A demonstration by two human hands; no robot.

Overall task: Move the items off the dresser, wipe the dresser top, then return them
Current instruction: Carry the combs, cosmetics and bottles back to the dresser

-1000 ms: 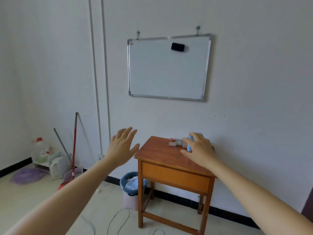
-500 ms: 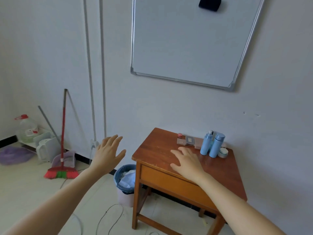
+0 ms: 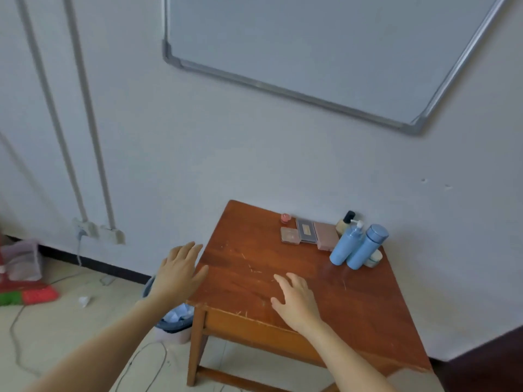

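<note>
Dresser (image 3: 254, 267) (bottles (image 3: 343, 246) at back); left hand (image 3: 178, 274), right hand (image 3: 295, 301) perhaps hovering, spread.

Soft, even daylight, slight overall blur, wide-angle bending at the edges, and faint glare on the desk (image 3: 283, 267) top.

Bottles (image 3: 358, 246) at dresser's (image 3: 283, 267) back-right

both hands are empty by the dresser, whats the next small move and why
Probably reach the right hand forward and rightward to the blue pump bottle. That hand and the left hand are open and hold nothing, the items all sit on the dresser by the wall, and that upright bottle looks nearest the right hand.
</note>
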